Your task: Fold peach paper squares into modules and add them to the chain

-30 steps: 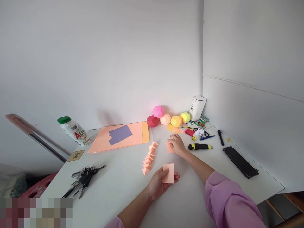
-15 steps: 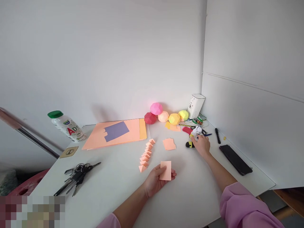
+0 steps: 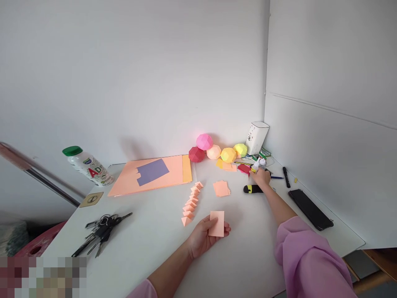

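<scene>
- left hand [image 3: 200,238]: grasping a peach paper piece [image 3: 216,223] between thumb and fingers, centrally above the worktop [image 3: 248,244]; some fingers are hidden behind the paper.
- right hand [image 3: 262,179]: reached toward the worktop's back right corner, at a small white bottle [image 3: 262,162]; fingertips are obscured, so whether it grips or only touches cannot be told.
- green-capped bottle [image 3: 93,170], back left corner: a large red "a" and a green "d" are legible; the remaining label turns out of sight or is too small to read.
- white box [image 3: 258,138], back right corner: dark markings, not legible.
- tan card [image 3: 92,199], left edge: dark round emblem, unreadable.
- black and yellow tool [image 3: 252,189]: one end hidden behind the right hand and wrist.
- peach paper squares [image 3: 221,188]: loosely stacked mid-worktop, between the hands and the back edge; a row of folded peach pieces [image 3: 190,203] lies to their left.
- near edge of the worktop: cut off by the frame; lower left of the view is pixelated.
</scene>
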`<move>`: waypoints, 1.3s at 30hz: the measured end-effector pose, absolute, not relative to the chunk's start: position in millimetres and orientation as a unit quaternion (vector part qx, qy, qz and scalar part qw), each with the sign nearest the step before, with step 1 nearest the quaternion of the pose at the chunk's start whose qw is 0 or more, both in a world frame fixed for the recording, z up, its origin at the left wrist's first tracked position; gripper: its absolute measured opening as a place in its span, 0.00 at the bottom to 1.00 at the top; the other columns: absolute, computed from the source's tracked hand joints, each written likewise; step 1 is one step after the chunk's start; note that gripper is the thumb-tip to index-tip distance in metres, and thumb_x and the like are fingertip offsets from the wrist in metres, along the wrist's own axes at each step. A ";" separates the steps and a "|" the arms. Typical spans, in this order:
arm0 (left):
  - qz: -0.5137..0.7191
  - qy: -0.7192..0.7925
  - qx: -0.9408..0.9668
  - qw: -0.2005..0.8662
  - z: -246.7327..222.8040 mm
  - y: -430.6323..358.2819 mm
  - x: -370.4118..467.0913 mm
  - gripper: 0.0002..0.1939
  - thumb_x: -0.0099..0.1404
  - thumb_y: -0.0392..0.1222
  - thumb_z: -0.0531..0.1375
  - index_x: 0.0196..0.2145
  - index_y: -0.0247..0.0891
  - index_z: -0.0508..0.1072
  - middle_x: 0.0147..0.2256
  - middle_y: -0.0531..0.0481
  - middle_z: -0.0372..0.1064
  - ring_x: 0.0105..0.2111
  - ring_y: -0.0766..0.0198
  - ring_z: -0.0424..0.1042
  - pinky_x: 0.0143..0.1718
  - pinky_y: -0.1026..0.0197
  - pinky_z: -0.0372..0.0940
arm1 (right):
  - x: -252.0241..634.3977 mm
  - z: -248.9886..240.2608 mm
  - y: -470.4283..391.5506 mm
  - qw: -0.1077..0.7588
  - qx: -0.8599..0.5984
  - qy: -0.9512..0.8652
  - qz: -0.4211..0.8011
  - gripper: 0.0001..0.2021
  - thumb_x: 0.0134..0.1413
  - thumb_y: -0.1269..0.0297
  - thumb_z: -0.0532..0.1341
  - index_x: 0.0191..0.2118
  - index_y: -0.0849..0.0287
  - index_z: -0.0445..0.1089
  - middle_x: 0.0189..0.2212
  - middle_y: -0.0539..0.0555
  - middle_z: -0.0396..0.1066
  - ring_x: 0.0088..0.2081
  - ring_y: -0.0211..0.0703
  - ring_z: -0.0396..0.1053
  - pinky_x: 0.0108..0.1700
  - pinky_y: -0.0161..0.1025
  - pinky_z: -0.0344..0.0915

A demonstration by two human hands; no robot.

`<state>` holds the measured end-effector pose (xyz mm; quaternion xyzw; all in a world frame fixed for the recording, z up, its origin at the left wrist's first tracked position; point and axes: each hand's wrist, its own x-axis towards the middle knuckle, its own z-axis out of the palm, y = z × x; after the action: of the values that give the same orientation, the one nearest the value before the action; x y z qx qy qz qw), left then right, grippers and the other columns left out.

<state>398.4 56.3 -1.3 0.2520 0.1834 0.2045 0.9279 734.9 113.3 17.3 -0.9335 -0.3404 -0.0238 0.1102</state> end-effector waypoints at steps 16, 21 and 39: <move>0.200 0.194 0.252 0.927 1.9 56.1 397.8 0.10 0.61 0.40 0.58 0.37 0.29 0.69 0.35 0.36 0.72 0.37 0.52 0.72 0.46 0.50 0.61 | 724.5 -1.3 28.7 0.115 -0.742 -0.659 -0.032 0.18 0.57 0.59 0.52 0.50 0.61 0.65 0.49 0.59 0.65 0.50 0.52 0.60 0.51 0.45 0.57; 0.202 0.193 0.253 0.926 0.7 56.1 397.5 0.10 0.61 0.40 0.58 0.37 0.29 0.69 0.35 0.35 0.72 0.37 0.52 0.72 0.46 0.50 0.61 | 753.1 0.5 38.1 0.096 -0.831 -0.547 -0.037 0.18 0.55 0.65 0.53 0.50 0.67 0.64 0.51 0.64 0.63 0.51 0.57 0.58 0.52 0.47 0.55; 0.192 0.191 0.238 0.933 2.1 59.1 398.3 0.09 0.62 0.39 0.56 0.36 0.29 0.68 0.34 0.35 0.71 0.37 0.51 0.72 0.45 0.49 0.60 | 798.6 27.1 127.7 0.193 -0.940 -0.273 -0.072 0.21 0.51 0.62 0.58 0.50 0.68 0.60 0.43 0.68 0.64 0.44 0.58 0.65 0.39 0.46 0.63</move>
<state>398.3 59.1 2.1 0.2383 0.1906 0.1918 0.9328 798.6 127.7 27.1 -0.9399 -0.2725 -0.0717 0.1928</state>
